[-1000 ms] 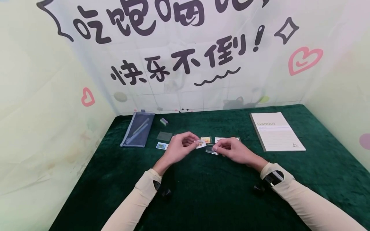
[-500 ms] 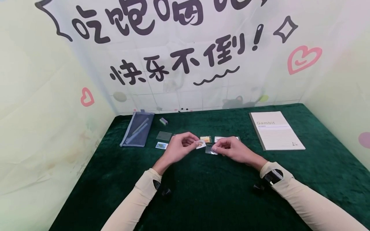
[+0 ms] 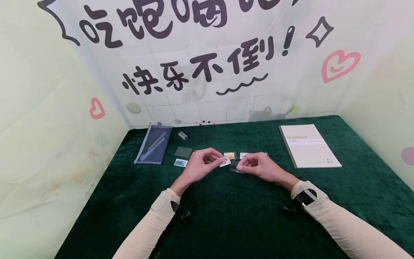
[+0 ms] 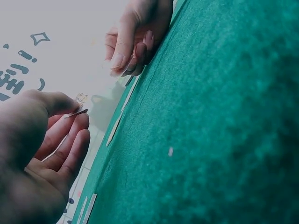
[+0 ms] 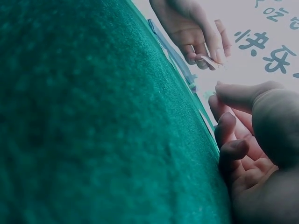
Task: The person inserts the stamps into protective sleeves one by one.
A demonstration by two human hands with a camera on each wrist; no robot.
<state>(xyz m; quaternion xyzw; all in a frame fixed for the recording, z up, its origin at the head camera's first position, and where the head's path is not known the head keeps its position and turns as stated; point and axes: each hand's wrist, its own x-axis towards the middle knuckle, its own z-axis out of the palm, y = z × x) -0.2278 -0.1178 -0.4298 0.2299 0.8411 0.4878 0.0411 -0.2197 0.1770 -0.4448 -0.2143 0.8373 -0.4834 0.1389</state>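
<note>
Between thumb and fingers, my left hand (image 3: 202, 164) pinches a small white card (image 3: 225, 161) with a coloured picture, above the cloth. In the left wrist view the card (image 4: 75, 113) is seen almost edge-on. To its right, my right hand (image 3: 263, 167) pinches a small clear plastic sleeve (image 3: 235, 166) by its right edge. Card and sleeve are close together in the head view, and I cannot tell whether they touch. The sleeve is barely visible in the wrist views. Just behind them lies an orange-and-yellow picture card (image 3: 230, 155). Another white card (image 3: 244, 155) is partly hidden behind my right hand.
A clear sleeve (image 3: 183, 152) and a blue picture card (image 3: 180, 163) lie left of the left hand. Farther back are a blue zip pouch (image 3: 158, 140) with pens and a small eraser-like block (image 3: 182, 135). A notebook (image 3: 310, 147) lies at the right on the green cloth (image 3: 226, 216).
Both hands keep nearly the same place and grip. The shine on the clear sleeve has faded as its tilt shifts slightly.
</note>
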